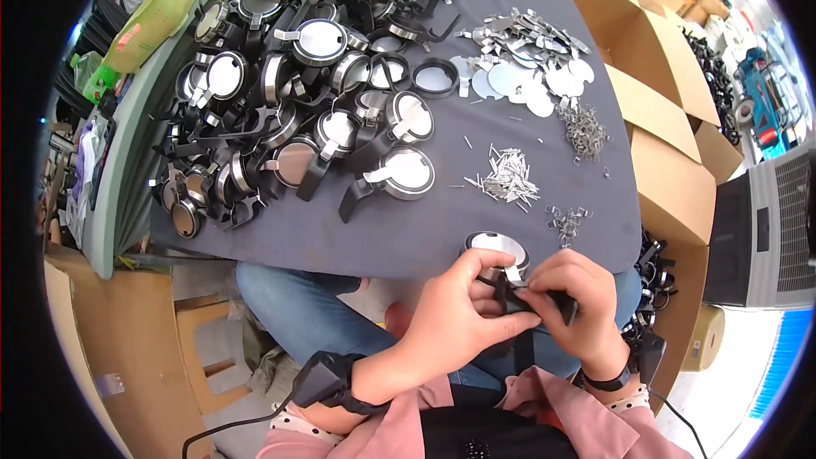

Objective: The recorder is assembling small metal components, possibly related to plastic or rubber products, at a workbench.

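Both of my hands meet at the near edge of the grey table (544, 204), above my lap. My left hand (463, 310) and my right hand (574, 297) pinch one round black part with a shiny metal disc and a black strap handle (497, 248). My fingertips close on the handle's joint, where a small silver tab shows. A little pile of thin metal pins (506, 177) lies just beyond it, and small wire clips (565, 219) lie to its right.
A big heap of similar black and silver round parts (297, 93) covers the table's left half. Flat metal discs (531, 76) and springs (582, 129) lie at the right. Open cardboard boxes (671, 127) stand along the right edge. A wooden stool (208, 344) is at lower left.
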`<state>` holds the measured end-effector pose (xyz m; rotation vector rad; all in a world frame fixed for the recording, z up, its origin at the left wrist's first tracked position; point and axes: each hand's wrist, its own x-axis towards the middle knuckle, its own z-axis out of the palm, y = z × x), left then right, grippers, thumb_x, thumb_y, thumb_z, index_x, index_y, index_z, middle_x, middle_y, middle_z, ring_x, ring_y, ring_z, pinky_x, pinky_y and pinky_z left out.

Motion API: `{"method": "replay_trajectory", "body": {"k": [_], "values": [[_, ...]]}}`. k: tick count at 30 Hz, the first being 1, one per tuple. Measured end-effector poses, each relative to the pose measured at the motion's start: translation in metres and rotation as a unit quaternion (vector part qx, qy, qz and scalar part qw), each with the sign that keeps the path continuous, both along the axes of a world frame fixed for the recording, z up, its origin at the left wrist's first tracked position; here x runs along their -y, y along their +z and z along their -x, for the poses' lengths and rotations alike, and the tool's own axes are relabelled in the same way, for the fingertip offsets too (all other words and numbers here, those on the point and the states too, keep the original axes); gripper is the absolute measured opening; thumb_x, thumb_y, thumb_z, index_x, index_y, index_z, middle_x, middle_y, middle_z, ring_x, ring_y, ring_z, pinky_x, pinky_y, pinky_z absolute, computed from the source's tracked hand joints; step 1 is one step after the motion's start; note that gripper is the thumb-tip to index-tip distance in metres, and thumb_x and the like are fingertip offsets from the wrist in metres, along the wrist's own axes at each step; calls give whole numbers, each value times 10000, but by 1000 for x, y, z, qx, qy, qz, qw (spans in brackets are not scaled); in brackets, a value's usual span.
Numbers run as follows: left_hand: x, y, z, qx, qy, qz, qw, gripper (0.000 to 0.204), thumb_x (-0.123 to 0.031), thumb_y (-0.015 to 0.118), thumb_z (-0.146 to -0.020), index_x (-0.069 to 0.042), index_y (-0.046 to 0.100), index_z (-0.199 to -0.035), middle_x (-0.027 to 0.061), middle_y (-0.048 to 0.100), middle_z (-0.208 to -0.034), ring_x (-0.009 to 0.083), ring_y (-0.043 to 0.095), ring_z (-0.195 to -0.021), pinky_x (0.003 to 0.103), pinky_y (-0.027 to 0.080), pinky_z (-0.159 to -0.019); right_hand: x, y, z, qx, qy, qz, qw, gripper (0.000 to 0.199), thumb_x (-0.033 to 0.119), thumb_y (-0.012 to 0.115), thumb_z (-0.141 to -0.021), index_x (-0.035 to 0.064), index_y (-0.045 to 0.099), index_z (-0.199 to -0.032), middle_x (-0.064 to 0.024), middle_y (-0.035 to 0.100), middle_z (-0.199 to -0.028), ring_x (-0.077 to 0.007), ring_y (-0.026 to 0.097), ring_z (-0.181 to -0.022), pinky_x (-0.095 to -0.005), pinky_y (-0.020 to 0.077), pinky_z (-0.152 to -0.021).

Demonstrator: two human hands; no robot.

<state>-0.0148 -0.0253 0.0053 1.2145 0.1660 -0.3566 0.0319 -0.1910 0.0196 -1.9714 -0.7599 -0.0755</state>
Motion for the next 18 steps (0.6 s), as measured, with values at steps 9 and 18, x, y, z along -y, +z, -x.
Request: {"method": "replay_trajectory", "body": {"k": [9, 18], "values": [[-7, 5, 1, 8, -65, -41, 997, 485, 48, 668, -794, 29, 415, -1208, 147, 634, -1017, 184, 647, -931, 299, 536, -829, 6, 3, -11, -117, 42, 23, 992, 211, -46, 724, -678, 39, 550, -763, -67, 567, -707, -207, 580, -601, -292, 454, -539], [-13, -17, 2, 60, -53, 46, 996, 306, 11, 570, -857, 32, 502, -1154, 91, 640, -980, 106, 644, -893, 224, 516, -761, 13, 3, -26, -150, 160, 21, 975, 181, -19, 722, -686, 60, 578, -764, -49, 628, -702, -222, 639, -646, -300, 478, -553]]}}
